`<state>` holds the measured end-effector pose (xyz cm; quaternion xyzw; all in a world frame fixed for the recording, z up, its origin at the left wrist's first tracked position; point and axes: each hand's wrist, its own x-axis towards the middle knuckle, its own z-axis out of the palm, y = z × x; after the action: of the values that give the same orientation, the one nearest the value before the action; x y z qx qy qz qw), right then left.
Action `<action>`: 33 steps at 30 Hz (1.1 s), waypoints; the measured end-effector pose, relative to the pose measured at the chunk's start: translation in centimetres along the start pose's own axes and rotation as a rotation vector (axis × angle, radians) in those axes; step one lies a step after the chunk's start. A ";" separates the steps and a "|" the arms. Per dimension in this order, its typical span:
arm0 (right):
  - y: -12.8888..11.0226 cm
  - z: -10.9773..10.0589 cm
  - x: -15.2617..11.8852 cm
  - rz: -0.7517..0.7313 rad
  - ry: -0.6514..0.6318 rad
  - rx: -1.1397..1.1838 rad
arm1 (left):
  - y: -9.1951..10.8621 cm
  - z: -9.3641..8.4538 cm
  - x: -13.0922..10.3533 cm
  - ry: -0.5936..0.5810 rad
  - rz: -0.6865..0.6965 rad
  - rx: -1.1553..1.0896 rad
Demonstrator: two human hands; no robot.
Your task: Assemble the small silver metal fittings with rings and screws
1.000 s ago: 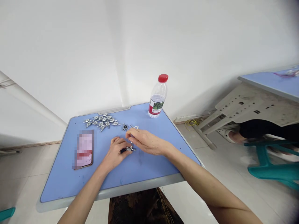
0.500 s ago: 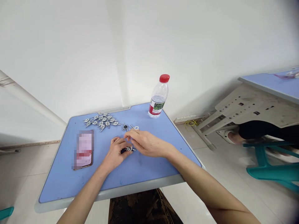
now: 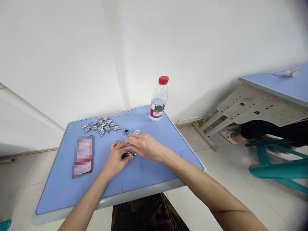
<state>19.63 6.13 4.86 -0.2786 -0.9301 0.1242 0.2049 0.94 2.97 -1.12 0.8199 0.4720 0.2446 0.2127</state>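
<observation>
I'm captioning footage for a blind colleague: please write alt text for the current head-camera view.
A person's left hand holds a small metal part on a blue table, the right hand close beside it. Beyond lie clustered metal pieces; a phone lies at left, a red-capped bottle stands at back right.

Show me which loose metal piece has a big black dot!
The metal piece just right of the pile: its round middle is black; no other loose one shows such a dot.

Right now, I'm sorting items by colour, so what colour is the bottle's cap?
The cap is red, showing best in the head view.
</observation>
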 end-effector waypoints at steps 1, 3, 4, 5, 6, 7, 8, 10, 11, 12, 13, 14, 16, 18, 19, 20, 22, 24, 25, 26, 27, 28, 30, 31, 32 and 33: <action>0.0 -0.1 -0.1 -0.004 -0.006 0.011 | 0.0 0.0 0.0 0.000 -0.001 -0.001; 0.0 -0.4 -0.3 -0.005 -0.025 0.059 | 0.1 -0.1 0.0 -0.003 -0.002 -0.005; 0.1 -0.5 -0.4 -0.004 -0.037 0.091 | 0.1 -0.1 0.0 -0.005 -0.003 -0.008; 0.1 -0.6 -0.5 0.000 -0.048 0.122 | 0.1 -0.1 0.0 -0.006 -0.004 -0.011; 0.2 -0.7 -0.6 0.003 -0.058 0.146 | 0.1 0.0 0.0 -0.004 -0.004 -0.014; 0.2 -0.7 -0.6 0.005 -0.065 0.163 | 0.1 0.0 0.0 0.001 -0.004 -0.016; 0.3 -0.7 -0.6 0.009 -0.066 0.171 | 0.0 0.0 0.0 0.006 -0.004 -0.018; 0.4 -0.7 -0.5 0.018 -0.055 0.163 | 0.0 0.1 0.0 0.011 -0.002 -0.018; 0.4 -0.7 -0.4 0.024 -0.048 0.149 | -0.1 0.1 0.0 0.010 -0.003 -0.016; 0.5 -0.6 -0.3 0.033 -0.038 0.131 | -0.1 0.1 0.0 0.008 -0.004 -0.013; 0.5 -0.6 -0.3 0.043 -0.029 0.110 | -0.1 0.1 -0.1 0.007 -0.007 -0.009; 0.5 -0.6 -0.2 0.050 -0.023 0.087 | 0.0 0.1 -0.1 0.006 -0.011 -0.005; 0.5 -0.5 -0.1 0.059 -0.019 0.032 | 0.1 0.0 -0.1 0.006 -0.018 -0.001; 0.3 -0.6 -0.1 0.061 -0.024 -0.037 | 0.2 0.0 -0.1 0.006 -0.022 -0.001; 0.2 -0.6 -0.2 0.061 -0.033 -0.070 | 0.3 -0.1 -0.1 0.004 -0.022 -0.003; 0.1 -0.7 -0.3 0.061 -0.040 -0.098 | 0.3 -0.1 0.0 0.001 -0.022 -0.006; -0.2 -0.9 -0.5 0.054 -0.052 -0.127 | 0.3 -0.1 0.0 0.000 -0.022 -0.011; -0.2 -1.2 -0.7 0.034 -0.062 -0.105 | 0.3 -0.1 0.0 0.005 -0.023 -0.009; -0.1 -1.3 -0.8 0.019 -0.071 -0.075 | 0.3 -0.1 0.0 0.010 -0.023 -0.006; 0.0 -1.4 -0.8 0.000 -0.086 -0.035 | 0.3 -0.1 0.0 0.017 -0.023 -0.003; 0.1 -1.5 -0.8 -0.025 -0.104 0.008 | 0.3 0.0 0.0 0.021 -0.023 0.001; 0.2 -1.5 -0.8 -0.049 -0.120 0.047 | 0.4 0.0 0.0 0.024 -0.022 0.003; 0.4 -1.4 -0.7 -0.074 -0.125 0.094 | 0.4 0.0 -0.1 0.024 -0.022 0.005; 0.4 -1.4 -0.6 -0.073 -0.118 0.104 | 0.5 0.0 -0.1 0.023 -0.022 0.006; 0.4 -1.3 -0.6 -0.064 -0.106 0.108 | 0.5 -0.1 -0.1 0.024 -0.021 0.008; 0.4 -1.2 -0.5 -0.050 -0.096 0.111 | 0.5 -0.1 -0.1 0.025 -0.020 0.010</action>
<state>20.78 6.28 5.66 -0.2373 -0.9372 0.1835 0.1782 1.23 2.67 -0.78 0.8129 0.4841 0.2505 0.2053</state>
